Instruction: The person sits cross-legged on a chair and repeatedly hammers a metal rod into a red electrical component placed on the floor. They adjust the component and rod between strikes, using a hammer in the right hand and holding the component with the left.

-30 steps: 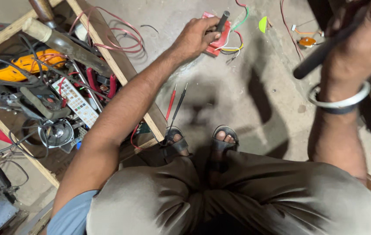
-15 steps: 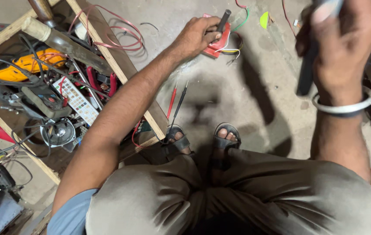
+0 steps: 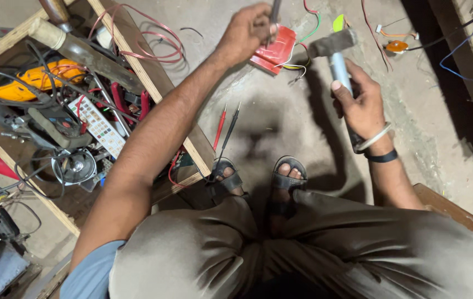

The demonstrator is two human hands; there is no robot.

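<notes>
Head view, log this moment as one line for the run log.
left hand: holds thin tool on red block | right hand: grips hammer raised beside block | floor: two probes

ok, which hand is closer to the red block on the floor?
Left. The left hand holds a thin dark tool upright right at the red block, at its near edge. The right hand is off to the side, gripping a hammer whose head hangs beside the block.
</notes>
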